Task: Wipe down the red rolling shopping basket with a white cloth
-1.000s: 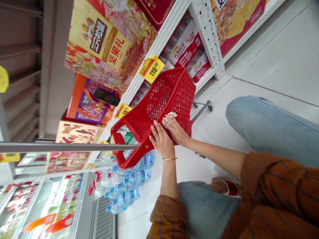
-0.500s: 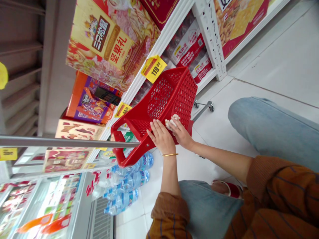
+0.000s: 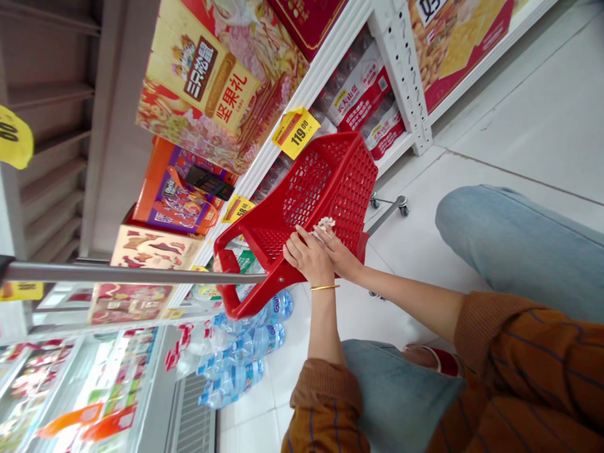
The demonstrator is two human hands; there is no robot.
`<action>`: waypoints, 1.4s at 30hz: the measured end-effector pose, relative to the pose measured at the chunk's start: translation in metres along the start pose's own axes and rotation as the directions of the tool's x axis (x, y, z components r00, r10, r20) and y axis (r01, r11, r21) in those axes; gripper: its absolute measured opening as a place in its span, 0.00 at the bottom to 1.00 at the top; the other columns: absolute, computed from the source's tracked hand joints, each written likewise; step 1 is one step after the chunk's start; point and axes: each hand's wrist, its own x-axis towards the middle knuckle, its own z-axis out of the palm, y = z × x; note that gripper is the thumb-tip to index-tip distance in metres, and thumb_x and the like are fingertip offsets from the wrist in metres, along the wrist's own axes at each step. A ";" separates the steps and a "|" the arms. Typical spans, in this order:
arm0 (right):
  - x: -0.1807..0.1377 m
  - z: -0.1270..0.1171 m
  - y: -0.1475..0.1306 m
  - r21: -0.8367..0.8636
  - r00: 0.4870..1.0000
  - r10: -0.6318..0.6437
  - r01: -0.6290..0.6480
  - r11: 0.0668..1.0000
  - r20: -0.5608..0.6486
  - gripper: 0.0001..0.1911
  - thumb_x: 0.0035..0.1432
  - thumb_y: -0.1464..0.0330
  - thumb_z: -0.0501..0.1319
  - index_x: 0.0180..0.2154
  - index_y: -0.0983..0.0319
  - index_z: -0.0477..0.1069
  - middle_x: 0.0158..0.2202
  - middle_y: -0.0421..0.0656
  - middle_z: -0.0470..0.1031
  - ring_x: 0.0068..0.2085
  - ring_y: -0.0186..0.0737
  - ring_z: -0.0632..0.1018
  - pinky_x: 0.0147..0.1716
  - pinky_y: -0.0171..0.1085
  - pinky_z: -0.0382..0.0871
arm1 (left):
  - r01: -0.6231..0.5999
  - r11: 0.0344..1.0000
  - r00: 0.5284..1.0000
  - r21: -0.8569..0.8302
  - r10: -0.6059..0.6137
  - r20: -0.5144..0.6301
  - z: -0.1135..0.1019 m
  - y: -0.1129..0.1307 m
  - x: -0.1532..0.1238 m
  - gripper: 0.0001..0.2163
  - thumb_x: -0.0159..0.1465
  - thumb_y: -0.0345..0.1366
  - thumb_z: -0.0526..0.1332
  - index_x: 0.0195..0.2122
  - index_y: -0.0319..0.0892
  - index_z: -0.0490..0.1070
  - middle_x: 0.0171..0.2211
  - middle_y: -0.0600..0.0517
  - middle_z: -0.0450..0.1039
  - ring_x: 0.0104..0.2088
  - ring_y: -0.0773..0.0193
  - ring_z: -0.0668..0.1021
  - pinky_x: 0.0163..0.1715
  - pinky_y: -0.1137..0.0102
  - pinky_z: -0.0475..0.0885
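A small red plastic shopping cart [image 3: 349,189] with perforated sides stands before me, lying sideways in this turned view. My left hand [image 3: 309,255], with a gold bracelet at the wrist, has its bent fingers over the cart's near rim. Close beside it, my right hand [image 3: 342,258] presses a crumpled white tissue [image 3: 325,224] against the cart's outer side. Its fingers partly cover the tissue. The two hands overlap slightly. A grey metal pole [image 3: 141,273] runs left from the cart's handle end.
Shelves hold boxed gifts [image 3: 226,94], an orange and purple box [image 3: 177,189] and shrink-wrapped bottles [image 3: 363,88]. Yellow price tags [image 3: 296,133] hang from the edge. Water bottles [image 3: 236,377] stand on the floor. My knee [image 3: 509,239] is right of the cart. A skin-toned patch, perhaps fingers, shows at the handle.
My left hand has shifted right against my right hand, and its outstretched fingers have bent. My right hand has slid slightly toward it with the tissue. The view has shifted a little.
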 end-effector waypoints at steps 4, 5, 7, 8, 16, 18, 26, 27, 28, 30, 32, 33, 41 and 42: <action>-0.014 0.001 0.003 0.048 0.998 -0.031 0.028 0.998 0.056 0.26 0.68 0.73 0.45 0.66 0.58 0.48 0.69 0.44 0.48 0.69 0.38 0.38 0.68 0.52 0.42 | 0.039 0.999 0.999 -0.007 -0.039 -0.003 -0.003 -0.005 -0.003 0.19 0.70 0.36 0.47 0.57 0.36 0.67 0.52 0.38 0.69 0.56 0.51 0.68 0.60 0.50 0.57; -0.017 0.001 0.004 0.058 0.996 -0.047 0.043 0.997 0.076 0.25 0.68 0.73 0.45 0.65 0.58 0.50 0.68 0.43 0.49 0.69 0.38 0.38 0.68 0.52 0.43 | 0.044 0.999 0.999 -0.003 -0.044 -0.007 -0.004 -0.007 -0.004 0.18 0.70 0.36 0.47 0.56 0.37 0.68 0.52 0.38 0.70 0.56 0.51 0.69 0.60 0.50 0.58; -0.024 -0.002 0.005 0.075 0.992 -0.083 0.075 0.994 0.100 0.24 0.69 0.72 0.45 0.65 0.58 0.51 0.68 0.43 0.51 0.69 0.38 0.39 0.67 0.52 0.45 | 0.049 0.999 0.999 0.005 -0.049 -0.015 -0.004 -0.010 -0.008 0.18 0.69 0.36 0.48 0.54 0.37 0.69 0.51 0.39 0.70 0.55 0.51 0.69 0.59 0.51 0.59; -0.026 -0.003 0.004 0.081 0.990 -0.098 0.090 0.993 0.098 0.24 0.69 0.72 0.45 0.64 0.57 0.52 0.68 0.43 0.51 0.69 0.39 0.40 0.67 0.52 0.47 | 0.048 0.999 0.999 0.008 -0.048 -0.018 -0.005 -0.012 -0.010 0.17 0.69 0.35 0.49 0.54 0.38 0.69 0.51 0.39 0.70 0.55 0.51 0.69 0.58 0.51 0.59; -0.011 -0.017 -0.017 -0.016 0.993 -0.112 0.112 0.994 -0.038 0.26 0.68 0.72 0.46 0.66 0.57 0.48 0.68 0.47 0.51 0.69 0.42 0.45 0.66 0.54 0.50 | 0.059 0.998 0.998 0.010 -0.059 -0.033 -0.012 -0.016 -0.027 0.16 0.70 0.36 0.48 0.53 0.39 0.69 0.52 0.40 0.70 0.55 0.52 0.69 0.56 0.53 0.59; -0.005 -0.017 -0.021 -0.048 0.985 -0.173 0.173 0.984 0.005 0.26 0.68 0.73 0.46 0.66 0.59 0.49 0.66 0.48 0.54 0.69 0.43 0.45 0.66 0.55 0.51 | 0.069 0.998 0.997 0.008 -0.069 -0.042 -0.014 -0.016 -0.031 0.16 0.70 0.35 0.46 0.53 0.39 0.68 0.52 0.41 0.71 0.55 0.53 0.69 0.57 0.53 0.58; -0.007 -0.025 -0.021 -0.157 0.956 -0.273 0.287 0.945 0.102 0.26 0.65 0.77 0.50 0.64 0.64 0.54 0.63 0.50 0.61 0.68 0.47 0.48 0.65 0.54 0.56 | 0.118 0.992 0.992 -0.055 -0.120 -0.048 -0.022 -0.024 -0.040 0.15 0.70 0.36 0.47 0.49 0.40 0.71 0.45 0.43 0.75 0.52 0.56 0.71 0.57 0.55 0.57; -0.008 -0.027 -0.020 -0.157 0.953 -0.284 0.298 0.941 0.108 0.26 0.65 0.77 0.50 0.63 0.64 0.55 0.63 0.50 0.61 0.68 0.47 0.49 0.65 0.54 0.56 | 0.118 0.991 0.992 -0.060 -0.121 -0.045 -0.023 -0.025 -0.041 0.15 0.70 0.36 0.47 0.49 0.39 0.71 0.45 0.43 0.75 0.51 0.55 0.71 0.57 0.55 0.58; -0.008 -0.028 -0.019 -0.160 0.950 -0.291 0.306 0.939 0.110 0.26 0.65 0.78 0.49 0.63 0.63 0.55 0.63 0.49 0.61 0.68 0.47 0.49 0.65 0.54 0.56 | 0.117 0.991 0.992 -0.063 -0.120 -0.040 -0.024 -0.026 -0.042 0.15 0.70 0.36 0.48 0.49 0.39 0.71 0.45 0.43 0.75 0.51 0.55 0.71 0.56 0.55 0.58; -0.009 -0.032 -0.018 -0.172 0.947 -0.301 0.316 0.933 0.111 0.26 0.64 0.79 0.49 0.63 0.63 0.56 0.63 0.49 0.61 0.68 0.47 0.49 0.65 0.54 0.56 | 0.113 0.992 0.993 -0.061 -0.115 -0.031 -0.026 -0.028 -0.044 0.15 0.69 0.35 0.47 0.49 0.39 0.71 0.45 0.42 0.75 0.51 0.55 0.71 0.55 0.56 0.59; -0.010 -0.035 -0.016 -0.186 0.944 -0.308 0.326 0.927 0.119 0.26 0.64 0.79 0.49 0.63 0.64 0.56 0.63 0.49 0.61 0.68 0.48 0.48 0.65 0.54 0.56 | 0.107 0.993 0.994 -0.051 -0.109 -0.031 -0.026 -0.030 -0.046 0.15 0.69 0.33 0.47 0.49 0.40 0.71 0.45 0.43 0.75 0.50 0.55 0.71 0.55 0.56 0.59; -0.010 -0.037 -0.015 -0.191 0.942 -0.311 0.330 0.924 0.126 0.27 0.64 0.79 0.49 0.63 0.64 0.55 0.64 0.50 0.61 0.68 0.48 0.47 0.65 0.54 0.55 | 0.105 0.993 0.994 -0.044 -0.107 -0.033 -0.027 -0.030 -0.047 0.15 0.69 0.33 0.48 0.49 0.40 0.71 0.45 0.43 0.75 0.50 0.55 0.71 0.55 0.56 0.59; -0.012 -0.048 -0.011 -0.162 0.978 -0.202 0.208 0.965 0.052 0.30 0.65 0.79 0.46 0.66 0.60 0.47 0.67 0.50 0.52 0.68 0.48 0.48 0.65 0.58 0.52 | 0.112 0.994 0.994 -0.003 -0.112 0.000 -0.032 -0.023 -0.052 0.17 0.67 0.28 0.47 0.52 0.39 0.70 0.48 0.42 0.73 0.52 0.54 0.70 0.57 0.54 0.58; -0.011 -0.049 -0.012 -0.152 0.984 -0.179 0.179 0.972 0.017 0.31 0.65 0.79 0.45 0.67 0.59 0.45 0.68 0.49 0.50 0.68 0.47 0.47 0.65 0.58 0.51 | 0.113 0.994 0.994 -0.004 -0.113 0.002 -0.032 -0.022 -0.052 0.18 0.66 0.28 0.48 0.53 0.40 0.70 0.48 0.42 0.73 0.53 0.54 0.70 0.57 0.54 0.58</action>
